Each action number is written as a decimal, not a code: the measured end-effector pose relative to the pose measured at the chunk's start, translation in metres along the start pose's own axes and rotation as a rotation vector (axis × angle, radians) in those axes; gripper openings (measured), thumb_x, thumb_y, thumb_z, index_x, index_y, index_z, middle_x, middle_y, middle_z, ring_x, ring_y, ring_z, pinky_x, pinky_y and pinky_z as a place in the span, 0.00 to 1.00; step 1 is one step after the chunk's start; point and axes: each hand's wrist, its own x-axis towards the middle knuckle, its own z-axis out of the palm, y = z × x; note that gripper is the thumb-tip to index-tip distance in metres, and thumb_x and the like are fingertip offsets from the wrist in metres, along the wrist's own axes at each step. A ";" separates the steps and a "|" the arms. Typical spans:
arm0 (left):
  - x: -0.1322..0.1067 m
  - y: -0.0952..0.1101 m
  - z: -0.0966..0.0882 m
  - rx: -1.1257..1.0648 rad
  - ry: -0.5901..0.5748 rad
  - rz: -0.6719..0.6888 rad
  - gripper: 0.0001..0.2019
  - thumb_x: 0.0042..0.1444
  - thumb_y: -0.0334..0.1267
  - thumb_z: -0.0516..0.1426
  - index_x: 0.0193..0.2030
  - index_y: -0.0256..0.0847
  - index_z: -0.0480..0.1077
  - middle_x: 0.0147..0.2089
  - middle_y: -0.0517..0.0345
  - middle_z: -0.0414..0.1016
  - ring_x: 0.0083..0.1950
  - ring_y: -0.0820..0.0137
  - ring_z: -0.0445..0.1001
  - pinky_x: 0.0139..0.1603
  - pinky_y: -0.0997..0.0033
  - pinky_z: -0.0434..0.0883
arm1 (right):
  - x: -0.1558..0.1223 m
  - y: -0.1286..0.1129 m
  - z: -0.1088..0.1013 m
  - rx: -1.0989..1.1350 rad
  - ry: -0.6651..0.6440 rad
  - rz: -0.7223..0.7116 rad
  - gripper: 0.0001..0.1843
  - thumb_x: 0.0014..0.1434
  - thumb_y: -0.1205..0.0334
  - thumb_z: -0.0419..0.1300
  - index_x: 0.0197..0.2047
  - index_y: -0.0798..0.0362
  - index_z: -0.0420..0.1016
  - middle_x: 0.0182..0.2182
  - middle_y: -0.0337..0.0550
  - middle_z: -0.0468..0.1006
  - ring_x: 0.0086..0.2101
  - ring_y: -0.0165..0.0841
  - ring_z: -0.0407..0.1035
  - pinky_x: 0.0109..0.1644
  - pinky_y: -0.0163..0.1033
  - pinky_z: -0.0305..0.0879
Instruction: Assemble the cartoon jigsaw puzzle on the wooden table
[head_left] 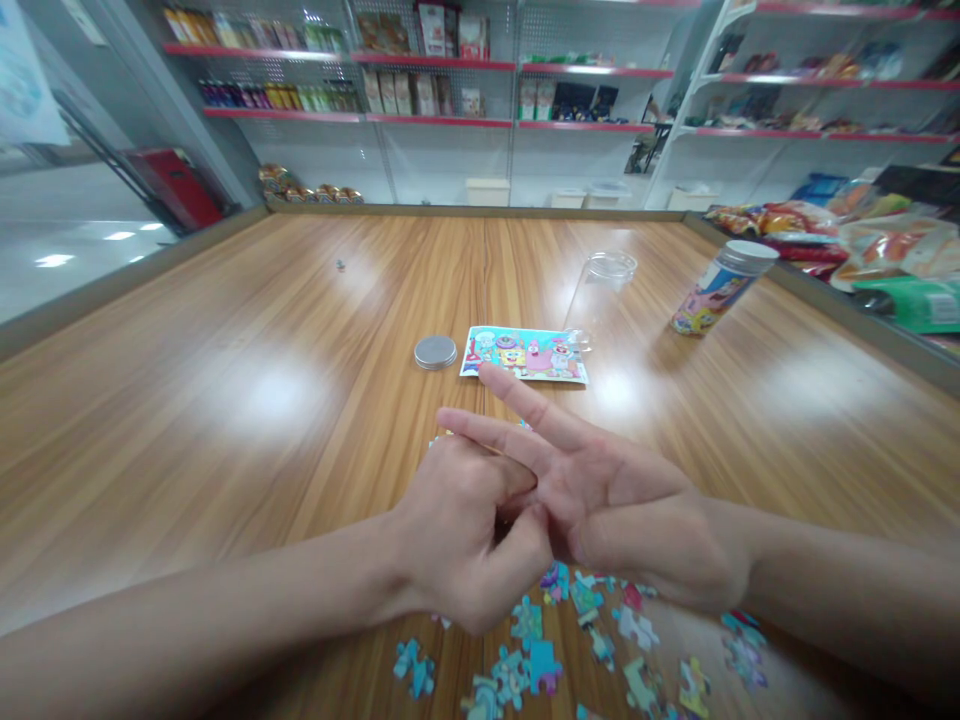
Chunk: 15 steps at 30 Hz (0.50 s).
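My left hand [472, 530] is closed around some fingers of my right hand [615, 500], above the table. Two fingers of the right hand stretch out to the left, and its palm faces me; I see nothing held in it. Below both hands lie several loose jigsaw pieces [527, 622], mostly light blue, partly covered by my hands and forearms. Just beyond the fingers, a colourful cartoon picture card [525, 358] lies flat. A round silver lid [435, 351] rests to the left of the card.
A clear plastic cylinder [596, 295] stands behind the card, and a printed cartoon canister [720, 288] with a pale lid is further right. One tiny piece [340, 265] lies far left on the wooden table [225, 420]. Packaged goods [862, 240] border the right edge; stocked shelves [435, 65] stand behind.
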 end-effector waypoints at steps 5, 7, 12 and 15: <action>-0.003 -0.001 0.003 0.116 0.081 0.021 0.10 0.44 0.33 0.51 0.15 0.38 0.58 0.13 0.62 0.59 0.16 0.77 0.54 0.21 0.71 0.49 | 0.000 -0.003 0.004 -0.213 0.067 0.038 0.56 0.53 0.79 0.52 0.77 0.41 0.30 0.72 0.44 0.51 0.68 0.34 0.55 0.73 0.48 0.50; -0.003 0.001 0.003 0.210 0.100 0.032 0.09 0.44 0.33 0.51 0.15 0.38 0.59 0.14 0.60 0.61 0.17 0.75 0.57 0.22 0.69 0.50 | 0.000 -0.001 0.004 -0.274 0.090 0.011 0.54 0.54 0.79 0.51 0.77 0.43 0.31 0.73 0.44 0.50 0.70 0.34 0.50 0.74 0.48 0.45; 0.000 0.004 0.000 0.414 0.125 0.111 0.07 0.43 0.35 0.49 0.17 0.40 0.61 0.15 0.58 0.62 0.16 0.71 0.59 0.22 0.65 0.51 | 0.001 0.004 0.003 -0.322 0.110 -0.039 0.53 0.54 0.79 0.51 0.77 0.44 0.34 0.72 0.45 0.51 0.71 0.34 0.48 0.75 0.50 0.42; 0.001 0.002 -0.002 0.416 0.110 0.158 0.07 0.43 0.35 0.49 0.18 0.41 0.61 0.15 0.59 0.61 0.15 0.71 0.58 0.20 0.65 0.50 | 0.003 0.006 0.003 -0.236 0.120 -0.047 0.55 0.50 0.79 0.51 0.77 0.42 0.36 0.72 0.44 0.53 0.70 0.33 0.50 0.75 0.50 0.44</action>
